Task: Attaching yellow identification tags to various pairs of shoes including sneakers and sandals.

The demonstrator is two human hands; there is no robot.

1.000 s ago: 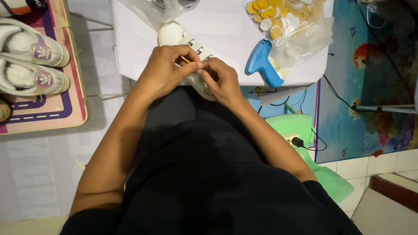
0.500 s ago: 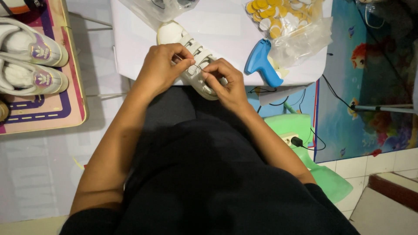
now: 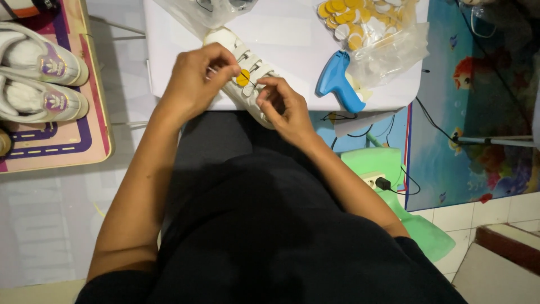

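We've got the white shoe (image 3: pixel 247 76) at the worktop (image 3: pixel 292 50) edge, left hand (image 3: pixel 194 84) fingers pinching a small yellow disc (image 3: pixel 243 77), right hand (image 3: pixel 284 107) gripping its side; light, soft, hold by sole.

Clear bag, upper centre-right: a transparent plastic bag (image 3: pixel 388 48) lay on the white table (image 3: pixel 292 39) at the top edge of the frame, filled with round yellow and white discs.
Second clear bag, upper centre: a transparent bag (image 3: pixel 205 11) sat at the table's far edge, cut off by the frame; contents dark, could not be made out.
Round tag, centre top: a small yellow disc (image 3: pixel 243 77) was on the strap of the white shoe (image 3: pixel 247 70), between the two hands.
Signs and screens: none seen.
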